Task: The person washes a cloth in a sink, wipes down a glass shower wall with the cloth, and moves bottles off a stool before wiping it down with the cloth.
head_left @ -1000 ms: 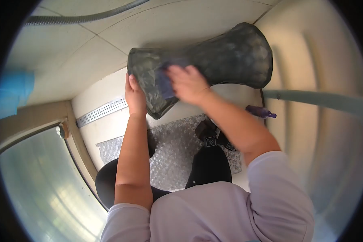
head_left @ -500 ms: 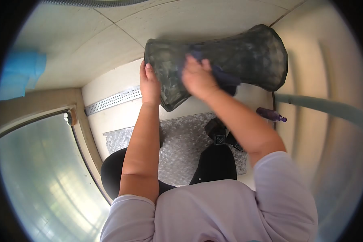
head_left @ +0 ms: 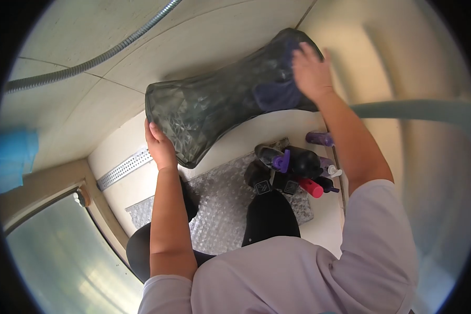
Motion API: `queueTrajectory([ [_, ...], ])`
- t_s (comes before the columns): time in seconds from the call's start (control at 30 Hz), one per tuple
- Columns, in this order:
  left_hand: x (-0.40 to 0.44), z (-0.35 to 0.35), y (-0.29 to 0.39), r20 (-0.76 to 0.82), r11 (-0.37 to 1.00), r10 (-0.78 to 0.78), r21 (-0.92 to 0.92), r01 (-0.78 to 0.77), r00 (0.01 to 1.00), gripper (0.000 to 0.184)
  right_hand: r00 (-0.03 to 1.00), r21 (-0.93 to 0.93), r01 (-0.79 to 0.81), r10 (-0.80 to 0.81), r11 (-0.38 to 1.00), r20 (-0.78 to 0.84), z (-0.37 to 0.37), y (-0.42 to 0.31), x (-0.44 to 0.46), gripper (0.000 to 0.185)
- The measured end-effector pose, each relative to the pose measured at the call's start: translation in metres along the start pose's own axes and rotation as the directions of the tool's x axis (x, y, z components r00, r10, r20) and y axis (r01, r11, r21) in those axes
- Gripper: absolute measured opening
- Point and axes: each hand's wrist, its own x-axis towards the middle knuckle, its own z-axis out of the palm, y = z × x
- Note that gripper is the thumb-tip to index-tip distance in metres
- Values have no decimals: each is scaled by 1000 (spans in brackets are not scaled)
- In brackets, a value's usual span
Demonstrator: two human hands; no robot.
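Note:
A dark, translucent, faceted piece with a narrow waist and two flared ends lies on its side against the wall. At its left end, my left hand grips the rim, thumb in front and the other fingers partly hidden. A dark blue cloth is spread over the right part of the piece. My right hand lies on the cloth near the right end, fingers stretched out and slightly blurred, pressing it against the surface.
Several bottles stand to the right of my knee, among them a pink one and a purple-capped one. Below is a grey mat. A drain grate, metal hose, blue item and glass door are at the left.
My right hand has moved right along the piece with the cloth, and its fingers are more spread. My left hand still holds the left rim. The view has shifted, and more bottles show.

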Motion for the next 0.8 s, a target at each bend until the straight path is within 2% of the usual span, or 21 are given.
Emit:
queueTrajectory([
  [0.03, -1, 1, -3, -11, 1000, -4, 4, 4, 1000, 48, 990, -111, -135, 130, 985, -49, 8, 22, -5, 31],
  [0.1, -2, 2, -6, -16, 1000, -9, 7, 9, 1000, 48, 942, 18, -315, 315, 949, -113, 27, 70, -31, 31],
  [0.2, -1, 2, -6, -2, 1000, -20, -12, 20, 1000, 50, 956, 256, -235, 271, 938, -114, 35, 77, -60, 30],
  [0.23, -3, 1, -2, 7, 999, -40, -24, 40, 999, 51, 896, 520, -283, 415, 806, -156, 27, 68, -59, 31],
  [0.27, -4, 1, 0, 19, 998, -58, -34, 59, 998, 53, 840, 673, -347, 536, 653, -87, 17, 61, -58, 31],
  [0.33, -5, 1, 1, 22, 997, -71, -40, 72, 997, 56, 700, 882, -395, 706, 259, 107, -2, 51, -50, 31],
  [0.37, -7, -1, 0, 22, 996, -77, -37, 78, 997, 58, 655, 886, -439, 727, 147, 204, 7, 50, -43, 33],
  [0.43, -8, -2, -2, 73, 991, -119, -60, 123, 990, 62, 554, 857, -511, 733, -75, 394, 42, 52, -19, 38],
  [0.53, -7, -3, 3, 123, 968, -178, -157, 196, 976, 66, 523, 828, -541, 711, -150, 471, 59, 47, 1, 44],
  [0.57, -7, -2, 4, 127, 961, -190, -180, 211, 973, 66, 615, 817, -577, 668, 18, 419, 60, 50, 2, 50],
  [0.67, -12, 1, 7, 99, 946, -211, -230, 229, 972, 63, 742, 805, -557, 558, 204, 372, 51, 45, -11, 59],
  [0.73, -14, 1, -2, 100, 942, -218, -240, 237, 971, 63, 733, 852, -517, 473, -80, 489, 40, 40, -25, 66],
  [0.77, -15, 0, -6, 106, 956, -214, -183, 230, 971, 66, 735, 844, -489, 417, -221, 535, 36, 40, -26, 70],
  [0.8, -15, 0, -14, 105, 962, -219, -145, 233, 970, 67, 726, 853, -480, 452, -205, 517, 45, 41, -29, 72],
])
